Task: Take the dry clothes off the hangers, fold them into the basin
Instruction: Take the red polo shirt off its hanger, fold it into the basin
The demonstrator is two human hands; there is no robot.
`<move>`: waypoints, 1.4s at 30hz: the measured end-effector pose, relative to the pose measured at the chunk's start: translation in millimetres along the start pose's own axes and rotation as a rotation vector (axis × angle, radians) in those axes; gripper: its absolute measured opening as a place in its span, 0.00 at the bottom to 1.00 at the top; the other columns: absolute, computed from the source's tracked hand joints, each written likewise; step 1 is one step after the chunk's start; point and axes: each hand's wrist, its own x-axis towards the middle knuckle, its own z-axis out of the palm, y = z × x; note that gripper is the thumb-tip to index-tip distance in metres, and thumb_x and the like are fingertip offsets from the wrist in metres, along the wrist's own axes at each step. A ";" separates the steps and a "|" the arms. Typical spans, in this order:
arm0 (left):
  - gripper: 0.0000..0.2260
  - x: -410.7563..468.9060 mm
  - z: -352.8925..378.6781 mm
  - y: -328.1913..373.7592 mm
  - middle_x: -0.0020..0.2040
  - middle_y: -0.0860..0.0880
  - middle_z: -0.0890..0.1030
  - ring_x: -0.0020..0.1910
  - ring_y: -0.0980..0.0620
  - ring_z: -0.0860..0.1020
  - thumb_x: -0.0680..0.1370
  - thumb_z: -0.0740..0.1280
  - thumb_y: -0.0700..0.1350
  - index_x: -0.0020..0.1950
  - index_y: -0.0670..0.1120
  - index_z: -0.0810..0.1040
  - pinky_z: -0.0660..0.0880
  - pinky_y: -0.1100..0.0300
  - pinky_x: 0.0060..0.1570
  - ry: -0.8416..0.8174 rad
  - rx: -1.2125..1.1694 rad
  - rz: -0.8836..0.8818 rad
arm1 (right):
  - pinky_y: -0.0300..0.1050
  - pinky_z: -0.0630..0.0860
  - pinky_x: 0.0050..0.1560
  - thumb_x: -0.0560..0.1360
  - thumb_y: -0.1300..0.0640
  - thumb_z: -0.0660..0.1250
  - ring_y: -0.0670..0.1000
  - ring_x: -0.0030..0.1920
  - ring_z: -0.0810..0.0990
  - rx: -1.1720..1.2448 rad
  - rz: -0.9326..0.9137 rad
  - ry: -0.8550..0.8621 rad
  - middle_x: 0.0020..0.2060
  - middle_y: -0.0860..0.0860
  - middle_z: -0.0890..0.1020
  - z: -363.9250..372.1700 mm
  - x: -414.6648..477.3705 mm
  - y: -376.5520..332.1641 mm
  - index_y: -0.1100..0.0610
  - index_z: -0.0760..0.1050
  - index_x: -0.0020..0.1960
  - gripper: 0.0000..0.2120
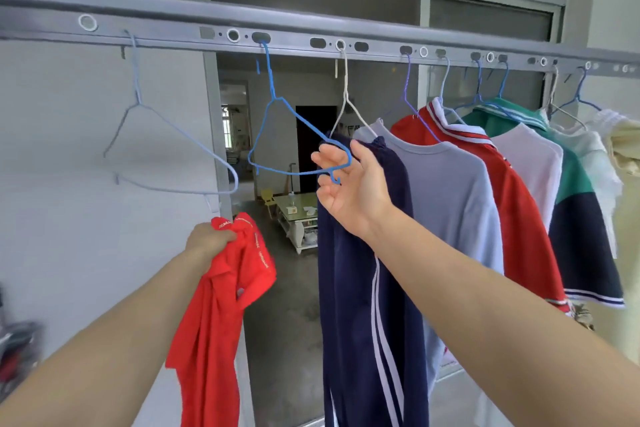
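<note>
Red soft cotton garment (221,305): off its hanger, hanging in a long crumpled drop from the person's left hand (209,239), low and left of the doorway. That hand is a closed fist round a bunch of cloth near the printed band at the top. Fabric looks light, limp and thoroughly dry; no stiffness, it folds over itself wherever it is left free. Judgement: a one-fisted bunch is fine for carrying, but folding will want both hands on the waistband or shoulder seam, corners pinched, so the cloth can be shaken flat. Nothing fragile or slippery about it; the only likely nuisance is a trailing hem. The right hand (349,194) is raised at the outer corner of the bare bright blue wire hanger (273,97), fingers loose and half straight, the wire resting against them; no pinch that I can make out. The hanger is hooked in a slot of the grey metal drying rail (166,28) and tilts toward that hand. A second bare hanger, pale blue wire (138,102), hangs to its left. To the right, on hangers: navy trousers with white side stripes (349,288), just behind the right hand, then a pale blue T-shirt (450,191) and a red polo shirt with striped collar (519,218), more beyond. Basin: not identified; a blurred heap at the lower left edge is too unclear to call.
</note>
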 end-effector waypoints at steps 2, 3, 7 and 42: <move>0.10 -15.6 5.3 3.1 0.45 0.38 0.82 0.45 0.41 0.80 0.64 0.74 0.41 0.43 0.40 0.80 0.77 0.49 0.50 -0.152 0.037 0.061 | 0.37 0.70 0.35 0.79 0.48 0.56 0.49 0.38 0.76 -0.056 0.026 0.004 0.57 0.51 0.80 -4.1 -2.7 12.8 0.56 0.80 0.57 0.19; 0.12 -22.1 8.0 2.8 0.43 0.39 0.82 0.44 0.42 0.80 0.60 0.73 0.43 0.41 0.41 0.80 0.77 0.49 0.50 -0.221 0.065 0.098 | 0.38 0.72 0.37 0.79 0.48 0.55 0.49 0.43 0.79 -0.094 0.039 0.014 0.60 0.50 0.79 -6.8 -3.9 19.7 0.54 0.78 0.60 0.19; 0.06 -48.6 20.2 -4.7 0.39 0.44 0.80 0.41 0.46 0.78 0.64 0.74 0.40 0.38 0.43 0.79 0.75 0.55 0.48 -0.453 0.098 0.186 | 0.41 0.75 0.51 0.79 0.52 0.59 0.49 0.55 0.79 -0.549 0.118 0.010 0.63 0.49 0.76 -23.6 -18.5 54.6 0.49 0.73 0.66 0.16; 0.08 -247.4 259.0 -11.2 0.38 0.48 0.77 0.41 0.48 0.77 0.69 0.62 0.35 0.38 0.48 0.70 0.70 0.59 0.35 -1.061 0.697 0.606 | 0.44 0.71 0.38 0.66 0.64 0.64 0.54 0.43 0.75 -1.858 0.437 0.672 0.39 0.49 0.75 -320.2 -263.8 -43.4 0.51 0.70 0.42 0.10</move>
